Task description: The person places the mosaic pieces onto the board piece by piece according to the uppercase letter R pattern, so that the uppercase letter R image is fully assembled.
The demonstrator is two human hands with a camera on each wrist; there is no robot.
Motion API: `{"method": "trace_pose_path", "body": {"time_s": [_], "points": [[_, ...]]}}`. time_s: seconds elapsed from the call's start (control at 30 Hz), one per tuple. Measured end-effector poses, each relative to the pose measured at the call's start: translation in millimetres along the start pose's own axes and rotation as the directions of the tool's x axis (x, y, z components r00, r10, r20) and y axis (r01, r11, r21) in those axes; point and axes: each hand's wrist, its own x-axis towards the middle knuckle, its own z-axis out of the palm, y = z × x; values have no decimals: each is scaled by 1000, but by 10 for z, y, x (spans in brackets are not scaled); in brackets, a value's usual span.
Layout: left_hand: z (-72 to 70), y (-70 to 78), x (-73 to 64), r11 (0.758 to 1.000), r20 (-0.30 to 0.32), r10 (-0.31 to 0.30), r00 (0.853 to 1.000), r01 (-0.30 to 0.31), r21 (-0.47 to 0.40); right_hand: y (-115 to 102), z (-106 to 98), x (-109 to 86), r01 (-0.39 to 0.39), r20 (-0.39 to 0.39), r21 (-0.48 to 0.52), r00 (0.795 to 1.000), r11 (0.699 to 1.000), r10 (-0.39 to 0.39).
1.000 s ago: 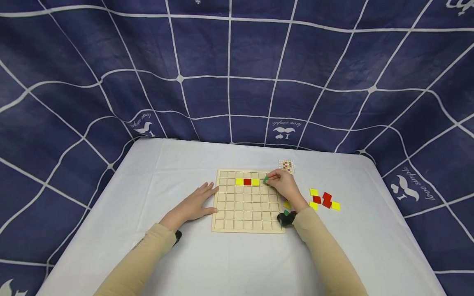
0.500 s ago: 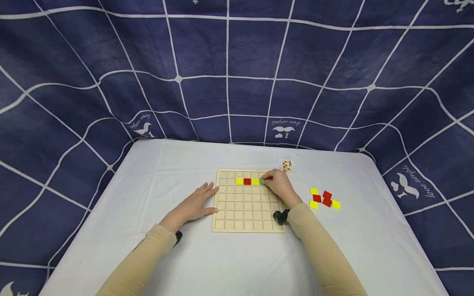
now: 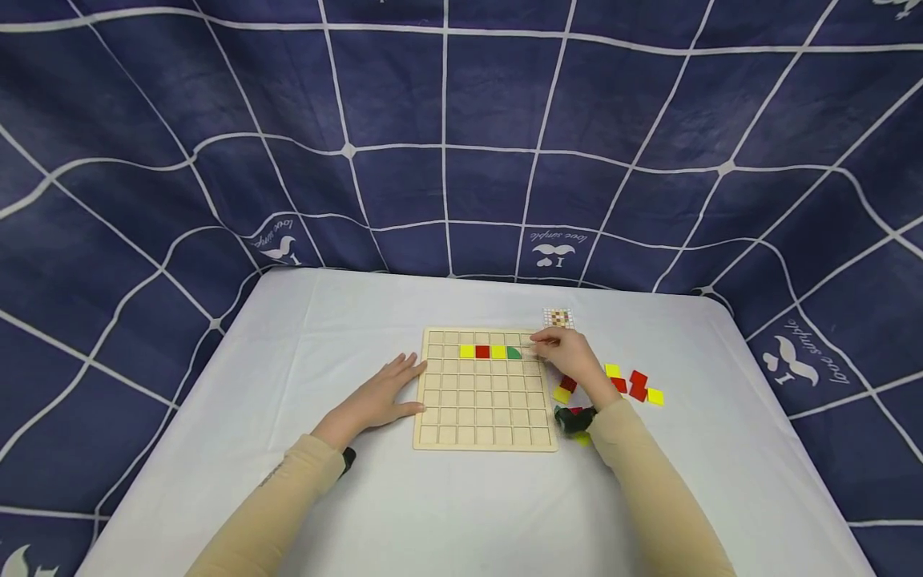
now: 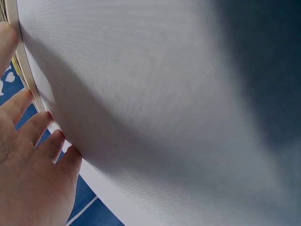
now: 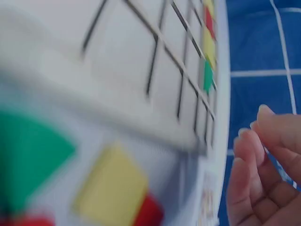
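A wooden grid board (image 3: 474, 401) lies on the white table. In its second row from the far edge sit a yellow tile (image 3: 467, 351), a red tile (image 3: 482, 352), another yellow tile (image 3: 498, 352) and a green quarter-round tile (image 3: 513, 353). My left hand (image 3: 382, 397) rests at the board's left edge, fingers spread, fingertips touching it. Over the far right edge of the board hovers my right hand (image 3: 570, 355). In the right wrist view its fingers (image 5: 248, 150) are loosely bent, and nothing shows between them and the thumb.
Loose red tiles (image 3: 638, 393) and yellow tiles (image 3: 654, 397) lie to the right of the board. More tiles, including a green one (image 5: 35, 157), are close to its right edge, partly hidden by the right wrist. A small pattern card (image 3: 558, 317) lies behind.
My right hand set the green tile into the cell right of the second yellow tile, let it go, and drew back to the right. The left hand stayed put.
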Motion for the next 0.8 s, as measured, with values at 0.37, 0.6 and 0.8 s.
{"method": "trace_pose_path", "body": {"time_s": [0.37,0.6,0.8], "points": [[-8,10,16,1000,-5,9,1000,-8,13,423,-250,-315,-136,89,-15,987,991,137],[4,13,10,1000,4,-2,1000,2,3,469,-200,-408,-175,92,-41,980,984,178],[4,17,4,1000,2,-6,1000,6,6,435,-174,-409,-198,95,-42,975,979,201]]}}
